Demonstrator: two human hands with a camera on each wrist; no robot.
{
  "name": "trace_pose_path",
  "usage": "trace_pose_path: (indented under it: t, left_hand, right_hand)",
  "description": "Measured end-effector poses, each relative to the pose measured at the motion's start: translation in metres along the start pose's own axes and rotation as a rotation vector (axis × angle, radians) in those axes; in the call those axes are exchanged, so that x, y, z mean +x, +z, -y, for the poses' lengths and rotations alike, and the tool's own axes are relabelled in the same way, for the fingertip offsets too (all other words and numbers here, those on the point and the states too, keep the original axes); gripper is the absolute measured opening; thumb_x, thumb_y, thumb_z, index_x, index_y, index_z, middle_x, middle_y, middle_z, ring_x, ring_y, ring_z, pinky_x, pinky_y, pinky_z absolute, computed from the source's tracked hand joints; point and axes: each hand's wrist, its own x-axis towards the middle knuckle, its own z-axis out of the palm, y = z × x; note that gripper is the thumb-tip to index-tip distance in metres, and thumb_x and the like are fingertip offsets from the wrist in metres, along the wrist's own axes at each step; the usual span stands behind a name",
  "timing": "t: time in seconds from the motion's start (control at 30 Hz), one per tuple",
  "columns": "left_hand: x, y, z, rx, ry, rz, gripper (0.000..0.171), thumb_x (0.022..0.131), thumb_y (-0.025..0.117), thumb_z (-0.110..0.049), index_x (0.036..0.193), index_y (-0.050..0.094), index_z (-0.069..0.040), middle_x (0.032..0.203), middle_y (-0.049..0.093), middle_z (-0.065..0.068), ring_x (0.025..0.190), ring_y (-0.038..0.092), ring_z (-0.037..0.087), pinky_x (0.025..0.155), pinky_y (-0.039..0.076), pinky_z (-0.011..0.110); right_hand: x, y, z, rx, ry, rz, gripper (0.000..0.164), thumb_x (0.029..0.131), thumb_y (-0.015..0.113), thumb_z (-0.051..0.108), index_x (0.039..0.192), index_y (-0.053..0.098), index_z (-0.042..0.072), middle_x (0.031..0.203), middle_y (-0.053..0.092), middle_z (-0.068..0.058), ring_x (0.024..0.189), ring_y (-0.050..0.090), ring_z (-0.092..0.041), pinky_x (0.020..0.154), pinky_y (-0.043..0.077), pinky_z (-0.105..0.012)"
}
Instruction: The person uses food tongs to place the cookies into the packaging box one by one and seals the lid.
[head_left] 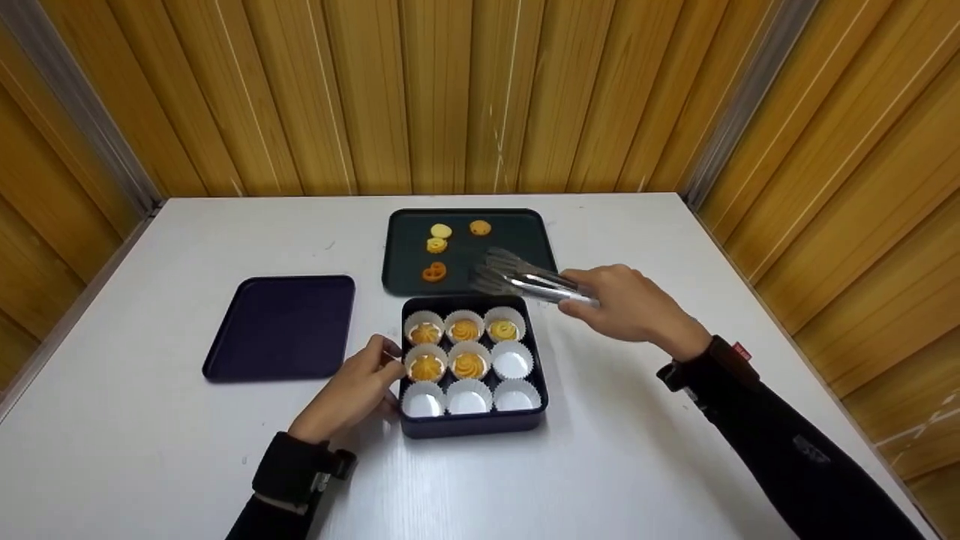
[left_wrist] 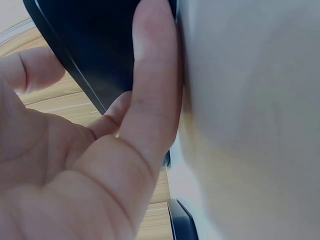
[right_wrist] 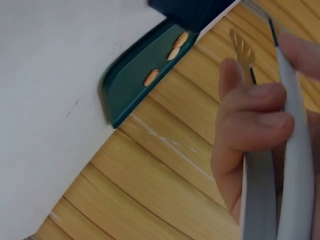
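Observation:
My left hand [head_left: 361, 386] rests against the left side of a dark box [head_left: 471, 426], its thumb near the rim and its fingers along the outer wall. White paper cups fill the box in three rows. Piped cookies [head_left: 469, 365] sit in the back row and in two cups of the middle row; the other cups [head_left: 512, 361] show bare white bottoms. My right hand [head_left: 634, 304] grips metal tongs [head_left: 534, 283], whose blurred tips hover over the right half of a dark green tray [head_left: 409, 225]. The right wrist view shows the tong arms [right_wrist: 295, 165] spread slightly apart.
On the green tray lie a pretzel [head_left: 434, 272], a yellow swirled cookie [head_left: 436, 245], a pale round cookie [head_left: 441, 231] and a brown round cookie [head_left: 480, 227]. A dark purple lid-like tray [head_left: 281, 328] lies left of the box. Wood-patterned walls [head_left: 439, 97] enclose the white table [head_left: 622, 450].

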Motion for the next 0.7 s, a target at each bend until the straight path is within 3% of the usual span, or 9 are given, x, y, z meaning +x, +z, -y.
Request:
trace_pose_path:
  t: [0.17, 0.37, 0.57, 0.7]
  left_hand:
    - [-0.001, -0.001, 0.001, 0.018, 0.003, -0.006, 0.028, 0.104, 0.053, -0.019, 0.127, 0.054, -0.003, 0.124, 0.064, 0.016, 0.070, 0.069, 0.023, 0.070, 0.059, 0.037]
    - [-0.002, 0.000, 0.001, 0.021, 0.002, -0.007, 0.028, 0.104, 0.054, -0.020, 0.127, 0.054, -0.004, 0.121, 0.065, 0.015, 0.069, 0.070, 0.023, 0.071, 0.058, 0.037]
    - [0.000, 0.001, 0.001, 0.013, 0.009, -0.010, 0.028, 0.104, 0.055, -0.019, 0.127, 0.054, -0.004, 0.120, 0.065, 0.015, 0.067, 0.070, 0.023, 0.069, 0.059, 0.037]
    - [-0.001, 0.000, 0.001, 0.002, 0.011, -0.001, 0.028, 0.104, 0.054, -0.019, 0.127, 0.053, -0.003, 0.119, 0.065, 0.016, 0.067, 0.070, 0.024, 0.069, 0.060, 0.037]
  right_hand:
    - [0.026, 0.012, -0.021, 0.001, 0.128, -0.025, 0.036, 0.102, 0.066, 0.034, 0.125, 0.071, 0.007, 0.090, 0.069, -0.009, 0.078, 0.057, -0.025, 0.067, 0.045, -0.038]
    - [0.046, 0.026, -0.039, 0.005, 0.225, 0.021, 0.042, 0.095, 0.064, 0.028, 0.119, 0.066, -0.007, 0.091, 0.068, -0.017, 0.077, 0.059, -0.028, 0.066, 0.048, -0.038]
    - [0.060, 0.033, -0.037, -0.068, 0.227, -0.005, 0.040, 0.096, 0.063, 0.029, 0.117, 0.069, -0.005, 0.097, 0.071, -0.022, 0.080, 0.061, -0.033, 0.069, 0.052, -0.047]
    - [0.072, 0.034, -0.030, -0.146, 0.271, 0.006, 0.048, 0.101, 0.062, 0.039, 0.131, 0.069, 0.002, 0.110, 0.072, -0.025, 0.092, 0.066, -0.040, 0.079, 0.055, -0.057]
